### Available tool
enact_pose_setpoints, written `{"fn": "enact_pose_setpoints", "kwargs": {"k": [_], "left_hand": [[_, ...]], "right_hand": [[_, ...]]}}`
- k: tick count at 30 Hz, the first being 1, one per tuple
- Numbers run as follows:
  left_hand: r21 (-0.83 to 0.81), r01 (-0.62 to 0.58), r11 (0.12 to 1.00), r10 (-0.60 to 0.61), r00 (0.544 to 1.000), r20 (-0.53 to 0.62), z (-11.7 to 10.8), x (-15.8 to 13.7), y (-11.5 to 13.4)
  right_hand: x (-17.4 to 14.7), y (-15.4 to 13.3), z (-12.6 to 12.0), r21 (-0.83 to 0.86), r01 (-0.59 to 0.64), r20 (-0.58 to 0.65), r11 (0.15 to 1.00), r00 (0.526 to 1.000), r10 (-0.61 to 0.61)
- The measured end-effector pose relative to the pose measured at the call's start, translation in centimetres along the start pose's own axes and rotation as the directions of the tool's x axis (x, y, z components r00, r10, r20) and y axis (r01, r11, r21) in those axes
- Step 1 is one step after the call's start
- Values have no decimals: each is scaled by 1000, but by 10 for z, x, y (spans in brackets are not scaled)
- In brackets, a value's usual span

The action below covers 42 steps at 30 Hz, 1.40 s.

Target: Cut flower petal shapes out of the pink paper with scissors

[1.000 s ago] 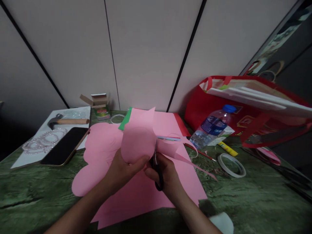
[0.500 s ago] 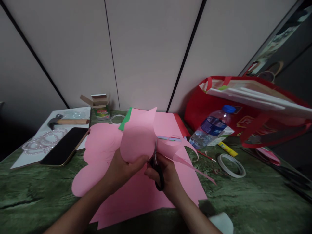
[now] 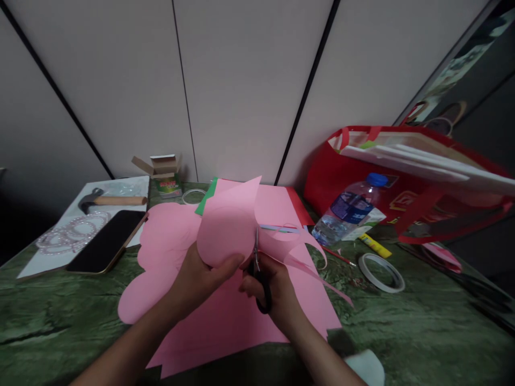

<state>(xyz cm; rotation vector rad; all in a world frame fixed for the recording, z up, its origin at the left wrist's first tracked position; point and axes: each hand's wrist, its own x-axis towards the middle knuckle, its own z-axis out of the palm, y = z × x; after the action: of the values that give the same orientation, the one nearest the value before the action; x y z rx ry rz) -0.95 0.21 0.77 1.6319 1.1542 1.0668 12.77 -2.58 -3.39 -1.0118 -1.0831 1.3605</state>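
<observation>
My left hand (image 3: 205, 279) is closed on the lower edge of a piece of pink paper (image 3: 227, 230), its thumb lying across the front. The sheet stands raised, with a rounded lower part and a pointed top corner. In my right hand (image 3: 273, 289) is a pair of scissors (image 3: 256, 260) with black handles, blades pointing up at the paper's right edge. A narrow curling pink strip trails off to the right of the blades. Beneath both hands lies a larger pink sheet (image 3: 225, 332). Several rounded pink cut-outs (image 3: 148, 289) are piled left of my left hand.
Leftward are a phone (image 3: 107, 241), a hammer (image 3: 116, 200), beaded rings (image 3: 74, 233) and a small opened box (image 3: 167, 179). At right stand a water bottle (image 3: 348, 209) and a red bag (image 3: 333, 166), with a tape roll (image 3: 381, 272) and yellow tube (image 3: 375, 245) before them.
The raised pink paper has turned slightly, its top corner shifting a little to the right. Both hands keep their holds and almost the same places.
</observation>
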Motion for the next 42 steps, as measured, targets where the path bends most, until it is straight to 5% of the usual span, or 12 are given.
{"fn": "enact_pose_setpoints", "kwargs": {"k": [27, 42], "left_hand": [[88, 10, 996, -6, 999, -52, -4, 2, -3], [-56, 19, 998, -27, 990, -139, 1, 0, -4]], "right_hand": [[0, -5, 2, 19, -17, -8, 1000, 1000, 18], [-2, -1, 4, 30, -54, -16, 998, 998, 55]]}}
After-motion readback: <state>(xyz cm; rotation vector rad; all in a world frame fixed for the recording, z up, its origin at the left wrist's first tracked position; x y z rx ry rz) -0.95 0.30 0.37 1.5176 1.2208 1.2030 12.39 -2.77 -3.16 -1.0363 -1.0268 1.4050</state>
